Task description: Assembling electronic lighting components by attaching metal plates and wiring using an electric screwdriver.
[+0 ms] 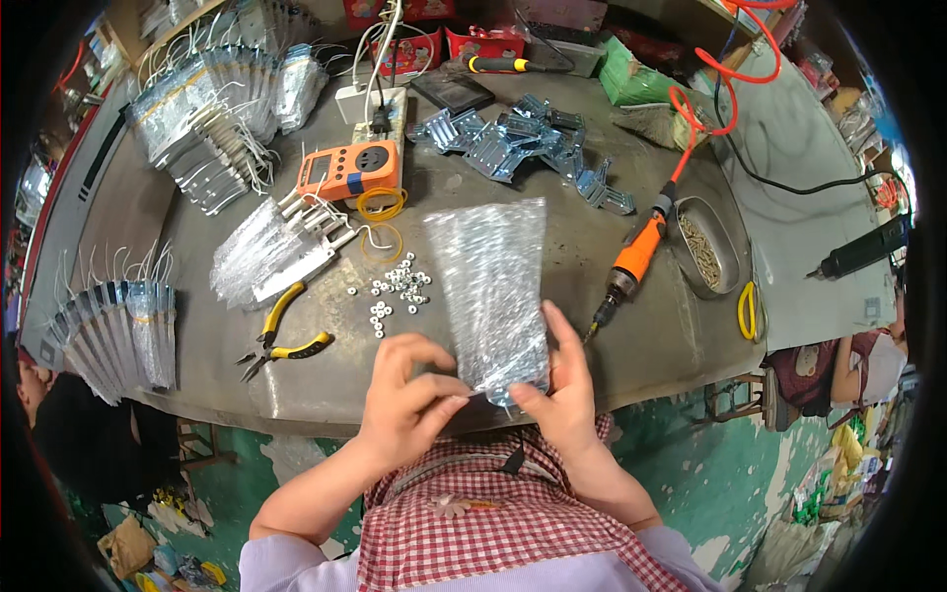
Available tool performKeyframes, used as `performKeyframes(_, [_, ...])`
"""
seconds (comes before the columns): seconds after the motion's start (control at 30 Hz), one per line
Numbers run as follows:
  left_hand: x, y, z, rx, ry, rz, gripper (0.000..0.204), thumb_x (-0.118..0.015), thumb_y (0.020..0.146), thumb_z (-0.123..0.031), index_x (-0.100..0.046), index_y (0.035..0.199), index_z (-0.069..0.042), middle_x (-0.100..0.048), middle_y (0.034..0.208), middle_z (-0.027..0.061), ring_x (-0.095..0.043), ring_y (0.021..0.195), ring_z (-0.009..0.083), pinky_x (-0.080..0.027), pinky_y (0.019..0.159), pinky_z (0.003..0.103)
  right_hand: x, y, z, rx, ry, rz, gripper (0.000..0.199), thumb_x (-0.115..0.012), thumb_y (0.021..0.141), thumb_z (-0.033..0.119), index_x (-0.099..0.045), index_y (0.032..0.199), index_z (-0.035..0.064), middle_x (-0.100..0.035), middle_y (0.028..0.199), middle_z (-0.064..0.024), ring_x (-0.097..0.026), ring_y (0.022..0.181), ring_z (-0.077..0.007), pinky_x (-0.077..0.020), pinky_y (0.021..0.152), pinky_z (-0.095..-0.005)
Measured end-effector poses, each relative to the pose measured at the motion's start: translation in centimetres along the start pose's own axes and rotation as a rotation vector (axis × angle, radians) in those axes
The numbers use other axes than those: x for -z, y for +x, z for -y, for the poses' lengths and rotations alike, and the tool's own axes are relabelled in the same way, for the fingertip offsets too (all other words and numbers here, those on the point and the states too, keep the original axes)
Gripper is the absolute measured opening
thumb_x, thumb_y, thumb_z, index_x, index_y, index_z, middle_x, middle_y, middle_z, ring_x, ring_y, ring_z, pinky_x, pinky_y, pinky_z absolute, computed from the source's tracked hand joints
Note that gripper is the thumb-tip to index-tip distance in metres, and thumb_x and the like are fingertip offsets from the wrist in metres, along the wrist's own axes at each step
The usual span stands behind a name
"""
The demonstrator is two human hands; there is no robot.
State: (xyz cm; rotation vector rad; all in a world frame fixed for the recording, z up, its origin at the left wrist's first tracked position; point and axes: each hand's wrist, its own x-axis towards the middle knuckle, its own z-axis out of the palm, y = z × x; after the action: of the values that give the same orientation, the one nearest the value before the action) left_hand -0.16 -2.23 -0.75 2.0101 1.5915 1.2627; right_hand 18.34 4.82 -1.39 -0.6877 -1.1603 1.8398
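Grey and worn, the desk (326, 385) carries yellow-handled pliers (281, 335), loose white nuts (400, 291) and an orange power screwdriver (631, 264). At its near edge lies a bubble-wrap bag (490, 286), its lower end pinched between both hands: left hand (406, 395) and right hand (560, 390) each grasping a bottom corner.

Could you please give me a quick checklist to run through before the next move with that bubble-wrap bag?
1. Bubble-wrap bag held at its near end by both hands: ok.
2. Left hand pinching the bag's edge: ok.
3. Right hand steadying the bag's side: ok.
4. Bag's opening spread apart: cannot tell.
5. Small nuts lying beside the bag, none under it: ok.
6. Orange power screwdriver lying apart from the bag: ok.
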Motion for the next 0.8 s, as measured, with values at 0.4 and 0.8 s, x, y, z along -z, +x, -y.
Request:
performKeyframes(0.4, [0.1, 5.3, 4.2, -0.15, 0.089, 0.25, 0.012, -0.062, 0.075, -0.005, -0.062, 0.087, -0.005, -0.059, 0.096, 0.0113, -0.056, 0.093, 0.0298, -0.047, 0.081, 0.036, 4.0, 0.1, 2.7, 0.313, -0.912, -0.212, 0.035, -0.064, 0.08, 0.009, -0.053, 0.112, 0.0013, -0.059, 0.1, -0.0126, -0.057, 0.093, -0.022, -0.0461, 0.078, -0.0326])
performKeyframes(0.8, [5.5, 7.9, 10.5, 0.006, 0.494, 0.146, 0.011, -0.059, 0.072, 0.0, -0.05, 0.079, 0.0, -0.058, 0.078, 0.0098, -0.058, 0.078, 0.0244, -0.048, 0.073, 0.035, 5.1, -0.1, 1.4, 0.43, -1.312, 0.079, 0.041, -0.067, 0.067, 0.003, -0.056, 0.107, 0.0045, -0.055, 0.101, -0.0122, -0.054, 0.096, -0.0296, -0.0444, 0.083, -0.0374])
